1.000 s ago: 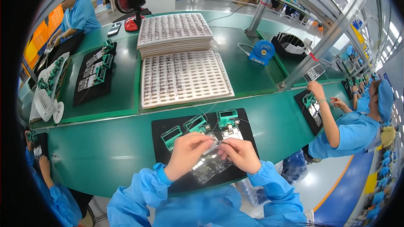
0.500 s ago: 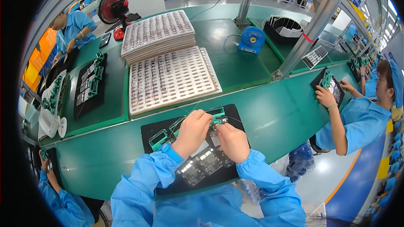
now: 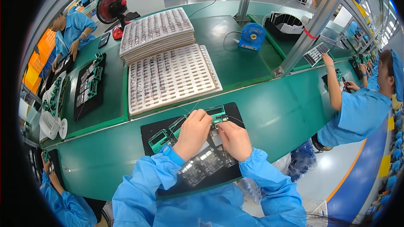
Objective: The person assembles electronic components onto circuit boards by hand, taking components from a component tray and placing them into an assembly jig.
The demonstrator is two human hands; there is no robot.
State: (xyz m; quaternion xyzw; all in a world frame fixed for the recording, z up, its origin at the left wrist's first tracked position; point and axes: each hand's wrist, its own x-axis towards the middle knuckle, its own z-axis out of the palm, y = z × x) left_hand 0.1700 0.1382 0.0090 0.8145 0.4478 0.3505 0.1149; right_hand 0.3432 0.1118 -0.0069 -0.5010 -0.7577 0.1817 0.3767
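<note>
My left hand point(image 3: 192, 132) is curled closed, fingertips pinching down on a small green fixture point(image 3: 216, 112) at the far edge of the black mat point(image 3: 147, 128). My right hand point(image 3: 234, 139) is closed too, thumb and forefinger nipping something tiny just beside that fixture; I cannot tell what it is. Thin wires point(image 3: 189, 108) trail from the spot toward the white parts tray point(image 3: 170, 77). I judge the fixture light and rigid, safest held by its plastic frame. The wires look limp and easy to kink. Bare circuit boards point(image 3: 202, 164) lie on the mat below my wrists; these seem stiff but fragile, best gripped by the edges. A second green fixture point(image 3: 159, 139) sits left of my left wrist on the green bench point(image 3: 273, 109).
</note>
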